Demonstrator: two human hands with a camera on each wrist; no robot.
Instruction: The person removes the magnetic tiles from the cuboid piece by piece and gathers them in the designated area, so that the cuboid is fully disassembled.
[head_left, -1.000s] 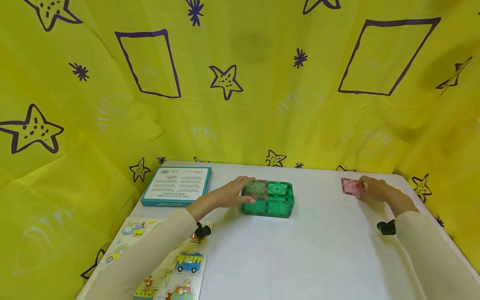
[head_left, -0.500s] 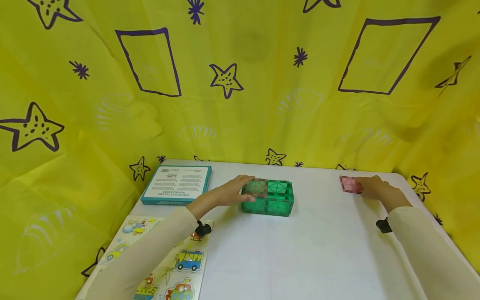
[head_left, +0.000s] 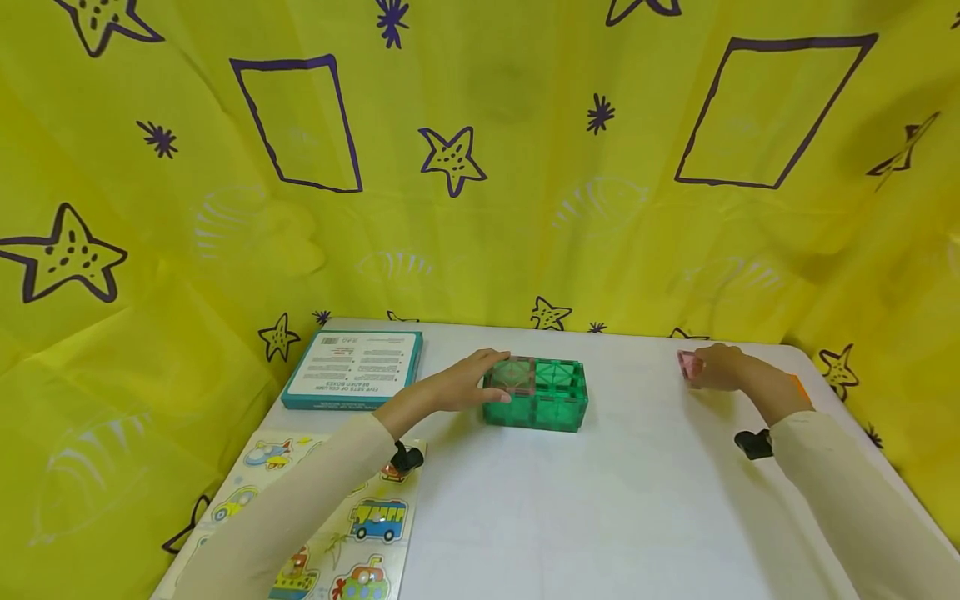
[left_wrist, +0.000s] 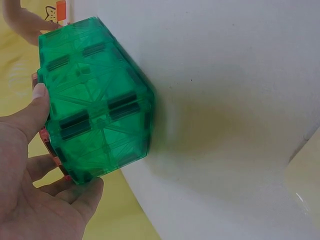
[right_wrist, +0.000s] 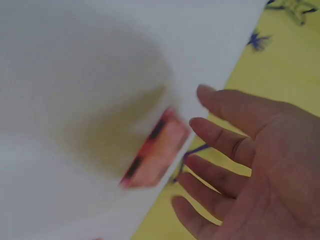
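My left hand (head_left: 471, 385) grips the left end of a long box built of green see-through magnetic tiles (head_left: 557, 407), thumb toward the front, other fingers around the far side. A pink see-through tile (head_left: 514, 373) lies on top at the left end. In the left wrist view the thumb and fingertips touch the green box (left_wrist: 100, 100). Far to the right, my right hand (head_left: 722, 368) is beside another pink tile (head_left: 686, 364), partly hidden by the hand. In the right wrist view its fingers are spread and loosely bent, and the blurred pink tile (right_wrist: 157, 150) sits just beyond the fingertips, tilted.
A teal-edged flat box (head_left: 356, 367) lies at the back left of the white table (head_left: 585, 508). In front of it is a vehicle puzzle board (head_left: 345, 533), partly under the left sleeve. Something orange (head_left: 801, 390) shows behind the right wrist. A yellow patterned curtain (head_left: 510, 242) surrounds the table.
My right hand has shifted slightly left, and less of the pink tile beside it shows in the head view. The left hand and the green box have stayed in place.
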